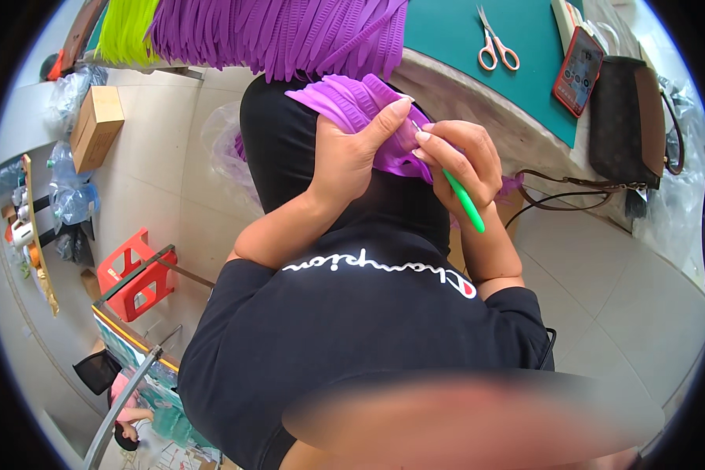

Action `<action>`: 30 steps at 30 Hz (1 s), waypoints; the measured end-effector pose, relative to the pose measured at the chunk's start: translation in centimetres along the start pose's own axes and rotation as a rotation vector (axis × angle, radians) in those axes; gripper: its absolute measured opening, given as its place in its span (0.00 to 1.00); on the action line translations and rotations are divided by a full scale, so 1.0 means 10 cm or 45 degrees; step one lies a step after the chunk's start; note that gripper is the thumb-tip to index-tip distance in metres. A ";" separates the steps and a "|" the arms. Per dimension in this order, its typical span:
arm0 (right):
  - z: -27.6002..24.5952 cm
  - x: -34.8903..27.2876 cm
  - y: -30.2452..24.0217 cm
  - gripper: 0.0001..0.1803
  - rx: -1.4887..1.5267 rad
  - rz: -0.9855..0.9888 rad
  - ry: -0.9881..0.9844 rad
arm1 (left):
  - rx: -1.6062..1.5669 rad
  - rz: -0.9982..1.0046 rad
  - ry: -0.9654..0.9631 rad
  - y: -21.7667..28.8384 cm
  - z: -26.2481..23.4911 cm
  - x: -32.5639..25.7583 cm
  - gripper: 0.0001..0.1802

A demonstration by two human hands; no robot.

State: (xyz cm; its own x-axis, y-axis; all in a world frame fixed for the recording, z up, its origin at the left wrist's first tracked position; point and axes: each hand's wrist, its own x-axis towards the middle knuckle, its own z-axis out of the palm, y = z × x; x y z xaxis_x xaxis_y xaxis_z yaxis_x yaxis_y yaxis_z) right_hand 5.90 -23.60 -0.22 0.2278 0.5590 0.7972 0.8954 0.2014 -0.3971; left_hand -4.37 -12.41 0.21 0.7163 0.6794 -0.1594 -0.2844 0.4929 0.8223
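My left hand [343,160] is closed on a bunch of purple ridged strips [356,102], soft-looking and strap-like. Its thumb presses along the top of the bunch, above my lap. In my right hand [474,153], pinched like a pen, is a slim tool with a green handle [464,202]. The tool's thin tip meets the purple strips near my left thumb; its exact shape is too small to tell. Beyond my hands, a thick row of more purple strips [274,35] hangs over the table edge, with lime-green strips [127,31] to their left.
On the green tabletop [446,31] lie scissors [489,47] and a phone [578,74]. A dark handbag [625,117] sits at the right, its strap trailing. To the left are a cardboard box [95,129] and a red stool [137,278]. Another person [129,411] is at lower left.
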 end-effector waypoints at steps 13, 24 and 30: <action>-0.18 0.15 -0.04 0.05 0.641 0.882 -0.105 | 0.056 -0.172 -0.260 0.18 -0.13 -0.02 0.23; -0.22 0.17 -0.08 0.23 0.597 0.753 -0.214 | 0.404 0.154 -0.323 0.19 -0.21 -0.22 0.46; -0.33 0.02 -0.07 0.22 1.161 0.906 -0.066 | 0.547 0.310 -0.278 0.16 -0.32 -0.18 0.46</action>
State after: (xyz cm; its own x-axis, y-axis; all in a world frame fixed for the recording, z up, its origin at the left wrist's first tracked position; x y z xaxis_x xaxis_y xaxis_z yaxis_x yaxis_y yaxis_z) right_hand 6.63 -26.33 1.70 0.5346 0.8071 0.2505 -0.0424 0.3216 -0.9459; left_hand -8.12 -11.09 0.04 0.7910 0.5948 0.1435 -0.2056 0.0375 0.9779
